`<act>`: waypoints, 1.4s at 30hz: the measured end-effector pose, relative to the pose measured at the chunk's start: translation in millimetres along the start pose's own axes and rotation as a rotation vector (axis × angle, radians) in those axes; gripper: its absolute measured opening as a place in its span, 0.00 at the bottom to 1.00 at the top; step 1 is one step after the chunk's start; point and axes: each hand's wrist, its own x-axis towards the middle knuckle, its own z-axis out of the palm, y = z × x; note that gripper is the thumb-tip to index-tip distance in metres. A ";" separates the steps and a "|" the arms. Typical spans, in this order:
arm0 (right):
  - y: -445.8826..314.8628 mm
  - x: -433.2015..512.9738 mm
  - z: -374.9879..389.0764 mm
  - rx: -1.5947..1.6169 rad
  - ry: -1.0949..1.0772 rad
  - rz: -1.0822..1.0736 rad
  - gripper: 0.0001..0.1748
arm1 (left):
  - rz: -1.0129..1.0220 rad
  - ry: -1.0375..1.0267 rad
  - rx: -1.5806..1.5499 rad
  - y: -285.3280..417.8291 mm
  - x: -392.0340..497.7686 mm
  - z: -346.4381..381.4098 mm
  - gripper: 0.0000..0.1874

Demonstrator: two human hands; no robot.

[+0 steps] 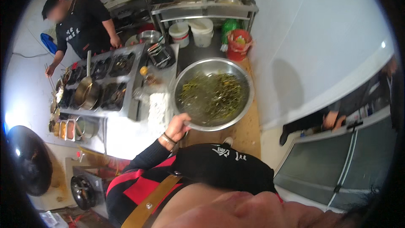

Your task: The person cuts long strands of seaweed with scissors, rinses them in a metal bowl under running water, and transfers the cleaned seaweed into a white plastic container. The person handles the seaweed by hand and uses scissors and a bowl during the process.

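My left hand (pixel 177 128) grips the near left rim of a wide stainless steel basin (pixel 248 79), with the thumb over the edge. Dark green, stringy greens (pixel 226 96) sit in cloudy liquid inside the basin, heaped more to its right side. The basin is held up in front of my black apron (pixel 221 167), above the brown floor. My right hand is out of view.
Left stands a multi-burner gas stove (pixel 134 85) with a long-handled saucepan (pixel 87 93) on it; a co-worker (pixel 84 22) there holds chopsticks. Ahead are a steel sink (pixel 205 8), white buckets (pixel 202 33) and a red bucket (pixel 239 46). A wall (pixel 281 38) runs along the right.
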 end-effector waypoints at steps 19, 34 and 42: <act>-416.2 506.8 -341.9 -0.092 0.341 -0.541 0.20 | 0.202 0.239 -0.250 211.1 370.8 85.3 0.06; -697.2 691.7 -453.0 0.357 -0.174 -0.322 0.21 | 0.157 0.302 -0.086 437.0 636.0 119.2 0.07; -982.8 795.9 -497.1 0.851 -0.558 -0.432 0.22 | 0.185 0.422 -0.055 512.1 782.8 117.3 0.09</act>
